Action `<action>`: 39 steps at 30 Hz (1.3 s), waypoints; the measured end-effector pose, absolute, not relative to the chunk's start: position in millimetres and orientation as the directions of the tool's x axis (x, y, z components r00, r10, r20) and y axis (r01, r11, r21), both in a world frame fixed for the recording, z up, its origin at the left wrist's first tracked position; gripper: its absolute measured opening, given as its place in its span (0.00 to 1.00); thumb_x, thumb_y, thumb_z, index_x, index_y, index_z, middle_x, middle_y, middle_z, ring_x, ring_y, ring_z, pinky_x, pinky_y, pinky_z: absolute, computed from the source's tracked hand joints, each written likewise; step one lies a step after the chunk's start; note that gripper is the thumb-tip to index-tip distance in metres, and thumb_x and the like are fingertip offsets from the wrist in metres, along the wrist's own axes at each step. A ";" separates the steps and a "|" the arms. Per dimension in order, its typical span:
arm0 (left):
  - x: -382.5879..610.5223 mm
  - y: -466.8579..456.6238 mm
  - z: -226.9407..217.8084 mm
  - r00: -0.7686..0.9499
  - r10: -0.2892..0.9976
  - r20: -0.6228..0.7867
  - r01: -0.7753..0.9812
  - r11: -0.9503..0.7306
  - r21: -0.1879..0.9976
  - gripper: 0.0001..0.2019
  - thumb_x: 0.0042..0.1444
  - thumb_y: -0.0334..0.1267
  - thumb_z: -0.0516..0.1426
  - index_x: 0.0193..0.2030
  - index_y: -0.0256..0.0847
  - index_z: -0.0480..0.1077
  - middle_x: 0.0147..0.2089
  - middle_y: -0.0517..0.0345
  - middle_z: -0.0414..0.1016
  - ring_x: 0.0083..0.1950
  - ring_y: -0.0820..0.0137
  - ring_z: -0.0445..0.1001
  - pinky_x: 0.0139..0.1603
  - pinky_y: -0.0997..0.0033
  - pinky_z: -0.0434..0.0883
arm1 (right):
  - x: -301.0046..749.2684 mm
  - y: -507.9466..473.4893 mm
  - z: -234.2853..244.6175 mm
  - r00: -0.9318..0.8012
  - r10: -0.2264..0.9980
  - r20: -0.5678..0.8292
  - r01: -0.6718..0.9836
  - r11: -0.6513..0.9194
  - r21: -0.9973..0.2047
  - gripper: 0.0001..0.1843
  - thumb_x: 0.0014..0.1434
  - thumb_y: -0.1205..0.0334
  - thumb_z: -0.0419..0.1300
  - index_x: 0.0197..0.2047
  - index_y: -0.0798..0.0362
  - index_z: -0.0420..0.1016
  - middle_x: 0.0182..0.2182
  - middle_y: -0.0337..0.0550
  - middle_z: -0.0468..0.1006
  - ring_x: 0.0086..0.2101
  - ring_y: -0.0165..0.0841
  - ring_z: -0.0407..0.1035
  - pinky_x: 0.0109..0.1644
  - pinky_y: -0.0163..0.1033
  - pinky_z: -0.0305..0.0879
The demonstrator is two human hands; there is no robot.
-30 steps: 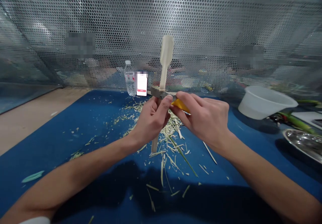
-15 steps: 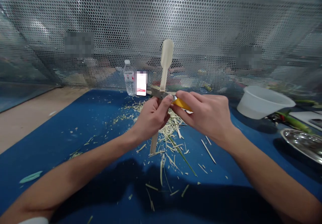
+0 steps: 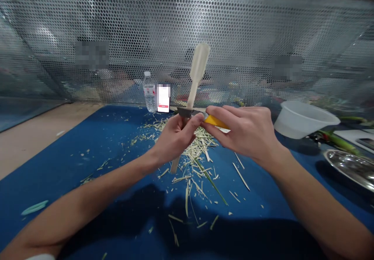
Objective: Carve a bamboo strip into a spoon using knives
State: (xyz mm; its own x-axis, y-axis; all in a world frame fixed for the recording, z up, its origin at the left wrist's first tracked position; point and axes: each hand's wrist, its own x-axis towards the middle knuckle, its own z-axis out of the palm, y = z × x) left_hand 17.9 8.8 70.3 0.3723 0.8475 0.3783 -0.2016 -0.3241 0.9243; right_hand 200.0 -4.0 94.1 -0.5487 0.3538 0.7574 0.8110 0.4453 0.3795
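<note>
My left hand (image 3: 178, 137) is closed around the handle of a pale, spatula-shaped piece (image 3: 200, 62), probably wood or bamboo. Its rounded blade points up and leans a little to the right; the handle's lower end shows beneath my fist. In my right hand (image 3: 247, 131) is a yellow-handled utility knife (image 3: 214, 121), its dark blade lying across the handle just above my left fingers. My left thumb presses near the blade's base. Pale shavings (image 3: 201, 141) are heaped on the blue mat (image 3: 117, 197) under both hands.
A water bottle (image 3: 150, 94) and a lit phone (image 3: 163, 99) stand at the back by the perforated metal screen (image 3: 140, 26). To the right are a white plastic tub (image 3: 305, 119), a green vegetable (image 3: 340, 142) and a shiny metal bowl (image 3: 350, 168). A teal strip (image 3: 34, 207) lies at left.
The spatula-shaped piece has tilted further right, its lower end rising slightly. My right hand and the knife have shifted a little to the right, and the blade's angle has turned.
</note>
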 end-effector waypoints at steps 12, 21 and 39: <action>12.5 11.4 65.2 0.380 0.822 0.424 -0.183 -0.383 0.905 0.16 0.60 0.47 0.58 0.28 0.41 0.61 0.16 0.72 0.50 0.14 0.83 0.49 0.14 0.76 0.48 | 199.3 -7.6 98.2 -0.553 0.431 0.713 0.815 0.456 0.357 0.18 0.65 0.47 0.53 0.44 0.51 0.75 0.31 0.39 0.82 0.25 0.27 0.71 0.27 0.35 0.48; 21.4 2.3 70.6 0.297 0.894 0.337 -0.301 -0.247 0.921 0.18 0.56 0.49 0.62 0.27 0.42 0.59 0.16 0.74 0.46 0.13 0.84 0.45 0.12 0.79 0.48 | 186.1 -14.7 88.8 -0.473 0.370 0.800 0.868 0.349 0.352 0.14 0.65 0.52 0.54 0.46 0.50 0.74 0.31 0.37 0.82 0.27 0.27 0.72 0.29 0.36 0.53; 28.3 -2.7 67.9 0.253 0.910 0.328 -0.413 -0.205 0.887 0.18 0.58 0.49 0.60 0.31 0.44 0.55 0.16 0.75 0.46 0.12 0.84 0.46 0.11 0.81 0.48 | 178.5 -13.9 78.2 -0.395 0.357 0.847 0.896 0.354 0.268 0.13 0.64 0.54 0.55 0.46 0.50 0.73 0.31 0.37 0.82 0.27 0.26 0.71 0.29 0.36 0.52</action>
